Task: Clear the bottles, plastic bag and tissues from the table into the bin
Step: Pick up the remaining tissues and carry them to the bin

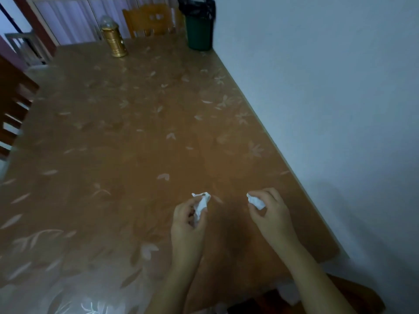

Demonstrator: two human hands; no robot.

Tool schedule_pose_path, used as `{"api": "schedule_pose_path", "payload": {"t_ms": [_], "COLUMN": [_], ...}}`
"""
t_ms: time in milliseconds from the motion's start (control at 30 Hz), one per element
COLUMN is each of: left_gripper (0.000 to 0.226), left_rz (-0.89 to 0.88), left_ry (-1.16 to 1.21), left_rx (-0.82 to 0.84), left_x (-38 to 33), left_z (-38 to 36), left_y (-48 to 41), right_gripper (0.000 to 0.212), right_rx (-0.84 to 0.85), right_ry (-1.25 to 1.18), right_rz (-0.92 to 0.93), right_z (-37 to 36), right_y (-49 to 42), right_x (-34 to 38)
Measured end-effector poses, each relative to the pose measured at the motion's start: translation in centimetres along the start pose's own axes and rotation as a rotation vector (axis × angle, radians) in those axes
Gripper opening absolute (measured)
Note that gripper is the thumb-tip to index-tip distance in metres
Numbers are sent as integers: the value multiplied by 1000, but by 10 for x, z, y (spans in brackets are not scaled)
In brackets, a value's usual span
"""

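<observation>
My left hand [189,219] holds a crumpled white tissue [200,203] pinched between its fingers, just above the near part of the table [136,137]. My right hand [271,211] grips a second small white tissue ball [256,201] a short way to the right. A dark green bin [199,34] lined with a black bag stands on the table's far right corner, against the wall. No bottles or plastic bag show on the tabletop.
A gold lantern-like object [115,40] stands at the far edge of the brown floral tablecloth. Wooden chairs sit at the far side [150,20] and along the left [13,103]. A white wall [328,87] runs along the table's right edge.
</observation>
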State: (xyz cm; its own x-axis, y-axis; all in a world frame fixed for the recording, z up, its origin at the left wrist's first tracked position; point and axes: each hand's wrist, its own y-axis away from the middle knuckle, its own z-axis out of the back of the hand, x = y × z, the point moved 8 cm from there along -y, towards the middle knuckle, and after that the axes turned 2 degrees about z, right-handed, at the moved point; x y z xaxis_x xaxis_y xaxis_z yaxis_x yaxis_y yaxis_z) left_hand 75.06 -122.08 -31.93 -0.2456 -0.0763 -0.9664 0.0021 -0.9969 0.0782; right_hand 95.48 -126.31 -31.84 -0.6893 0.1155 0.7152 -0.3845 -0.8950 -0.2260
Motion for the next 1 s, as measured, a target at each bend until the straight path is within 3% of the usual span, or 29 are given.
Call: {"api": "schedule_pose_path", "payload": {"t_ms": [267,567,1000], "left_gripper": [40,38,33], "left_rz": [-191,-190,-116], "left_ry": [-40,6,-9], "left_rx": [-66,-200,-469], "left_x": [-44,-69,-39], "left_z": [33,55,177], "left_y": [64,139,217], "right_gripper": [26,28,27], "right_rx": [-12,3,186], "right_ry": [-36,-33,-142], "right_rz": [234,408,620], "right_z": [50,97,43], "right_y": [40,89,163], "right_x": [73,120,218]}}
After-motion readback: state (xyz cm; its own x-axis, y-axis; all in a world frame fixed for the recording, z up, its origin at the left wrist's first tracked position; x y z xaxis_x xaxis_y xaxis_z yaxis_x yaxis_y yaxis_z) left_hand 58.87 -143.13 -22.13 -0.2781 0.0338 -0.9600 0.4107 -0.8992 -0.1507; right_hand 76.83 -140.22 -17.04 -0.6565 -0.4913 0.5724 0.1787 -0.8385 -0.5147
